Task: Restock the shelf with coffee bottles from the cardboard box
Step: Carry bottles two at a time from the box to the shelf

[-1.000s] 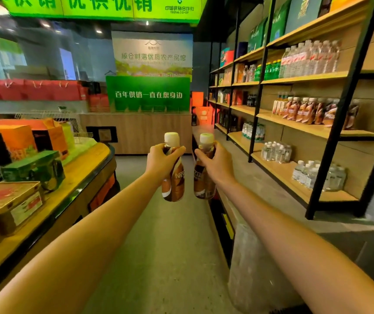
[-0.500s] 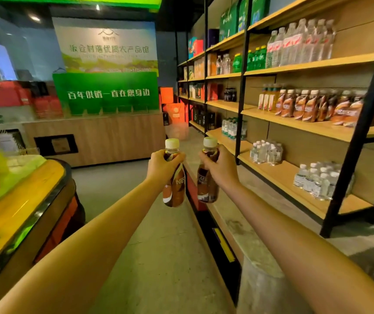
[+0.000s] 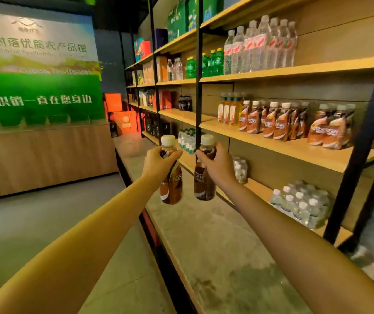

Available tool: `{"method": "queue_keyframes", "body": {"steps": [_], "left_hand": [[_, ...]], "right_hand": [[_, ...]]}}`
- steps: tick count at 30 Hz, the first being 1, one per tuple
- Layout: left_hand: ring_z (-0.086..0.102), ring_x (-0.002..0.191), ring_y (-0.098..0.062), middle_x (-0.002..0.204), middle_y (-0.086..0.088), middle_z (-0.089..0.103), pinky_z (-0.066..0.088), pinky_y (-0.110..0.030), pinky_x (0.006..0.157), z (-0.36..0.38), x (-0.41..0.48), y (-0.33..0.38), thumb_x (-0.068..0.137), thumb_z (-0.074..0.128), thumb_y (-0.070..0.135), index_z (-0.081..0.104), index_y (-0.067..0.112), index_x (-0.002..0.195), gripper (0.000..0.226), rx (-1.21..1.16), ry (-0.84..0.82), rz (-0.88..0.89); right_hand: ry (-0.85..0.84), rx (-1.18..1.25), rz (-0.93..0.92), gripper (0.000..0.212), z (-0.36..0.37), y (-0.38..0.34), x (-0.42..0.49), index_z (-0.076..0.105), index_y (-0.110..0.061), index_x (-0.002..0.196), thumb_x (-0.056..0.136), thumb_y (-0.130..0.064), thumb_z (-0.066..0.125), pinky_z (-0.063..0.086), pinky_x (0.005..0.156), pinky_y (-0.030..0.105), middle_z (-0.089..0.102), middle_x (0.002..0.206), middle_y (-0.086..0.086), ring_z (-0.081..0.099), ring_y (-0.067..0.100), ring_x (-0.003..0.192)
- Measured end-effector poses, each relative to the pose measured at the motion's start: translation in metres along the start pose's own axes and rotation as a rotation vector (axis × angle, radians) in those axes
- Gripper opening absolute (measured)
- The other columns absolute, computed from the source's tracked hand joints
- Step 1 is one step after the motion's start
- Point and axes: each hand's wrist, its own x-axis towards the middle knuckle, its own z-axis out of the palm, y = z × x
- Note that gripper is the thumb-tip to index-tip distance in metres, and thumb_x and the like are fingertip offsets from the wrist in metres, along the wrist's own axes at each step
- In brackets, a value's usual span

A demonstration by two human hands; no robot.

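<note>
Holding one coffee bottle each, both arms stretch forward in the shop aisle. The left grip (image 3: 159, 163) is wrapped around the neck of the left bottle (image 3: 172, 189), just under its cream cap. The right grip (image 3: 218, 165) clasps the right bottle (image 3: 204, 185) at the same height. The two bottles hang side by side, close but apart, the left one tilted a little. Both are in the air over the grey concrete ledge (image 3: 206, 236), short of the shelf (image 3: 294, 148). On that middle board stands a row of matching shelved coffee bottles (image 3: 279, 123), with yellow drinks (image 3: 229, 109) at its left end. The board above carries clear water bottles (image 3: 260, 46) and green soda bottles (image 3: 212, 62). The lowest board holds wrapped water packs (image 3: 301, 206). A green banner (image 3: 36, 100) hangs on the far wall to the left.
</note>
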Motion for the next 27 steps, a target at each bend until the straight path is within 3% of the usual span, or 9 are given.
{"method": "queue_keyframes", "body": {"steps": [4,8,11,16,22,25,27], "left_hand": [[0.059,0.105,-0.025,0.111,-0.011,0.064,0.048,-0.042,0.092,0.053,0.057,-0.011,0.086,0.065,0.027,0.061,0.007,0.109,0.031,-0.068,-0.082,0.007],[0.055,0.098,-0.019,0.102,-0.003,0.058,0.043,-0.033,0.08,0.119,0.115,-0.02,0.087,0.063,0.03,0.059,0.007,0.111,0.033,-0.137,-0.222,0.038],[0.057,0.098,-0.018,0.104,-0.005,0.062,0.042,-0.031,0.079,0.167,0.158,-0.022,0.086,0.064,0.032,0.061,0.009,0.107,0.032,-0.168,-0.347,0.11],[0.056,0.105,-0.02,0.112,-0.002,0.062,0.045,-0.038,0.091,0.24,0.222,-0.004,0.087,0.063,0.033,0.06,0.014,0.113,0.032,-0.246,-0.591,0.249],[0.057,0.08,-0.002,0.088,0.007,0.062,0.044,-0.018,0.066,0.306,0.272,0.025,0.089,0.062,0.03,0.058,0.018,0.099,0.016,-0.333,-0.818,0.352],[0.064,0.09,-0.016,0.099,-0.003,0.068,0.051,-0.026,0.073,0.332,0.281,0.035,0.087,0.064,0.03,0.063,0.009,0.105,0.028,-0.386,-0.889,0.349],[0.063,0.085,-0.013,0.095,-0.002,0.066,0.05,-0.025,0.072,0.35,0.281,0.04,0.087,0.064,0.028,0.061,0.01,0.1,0.022,-0.405,-0.946,0.342]], "right_hand": [[0.085,-0.034,0.035,0.038,-0.018,0.031,0.052,0.054,-0.012,0.116,0.086,-0.034,0.063,0.045,0.084,0.033,0.063,0.113,0.007,0.059,0.022,0.106],[0.198,-0.069,0.07,0.036,-0.043,0.069,0.099,0.055,-0.01,0.115,0.088,-0.032,0.062,0.041,0.078,0.029,0.063,0.11,0.005,0.058,0.021,0.102],[0.33,-0.157,0.07,0.034,-0.063,0.096,0.133,0.058,-0.011,0.112,0.087,-0.034,0.063,0.048,0.08,0.033,0.065,0.106,0.005,0.06,0.02,0.098],[0.55,-0.273,0.126,0.035,-0.095,0.12,0.183,0.057,-0.016,0.114,0.086,-0.037,0.062,0.051,0.087,0.04,0.067,0.108,0.003,0.062,0.019,0.1],[0.752,-0.45,0.198,0.031,-0.139,0.124,0.219,0.058,-0.011,0.107,0.088,-0.035,0.061,0.05,0.082,0.035,0.066,0.099,0.003,0.06,0.018,0.092],[0.832,-0.531,0.228,0.03,-0.159,0.131,0.228,0.06,-0.015,0.104,0.086,-0.039,0.061,0.05,0.088,0.043,0.067,0.101,0.005,0.061,0.024,0.098],[0.869,-0.541,0.251,0.028,-0.171,0.136,0.23,0.059,-0.018,0.104,0.085,-0.039,0.062,0.05,0.088,0.048,0.068,0.104,0.006,0.063,0.024,0.099]]}}
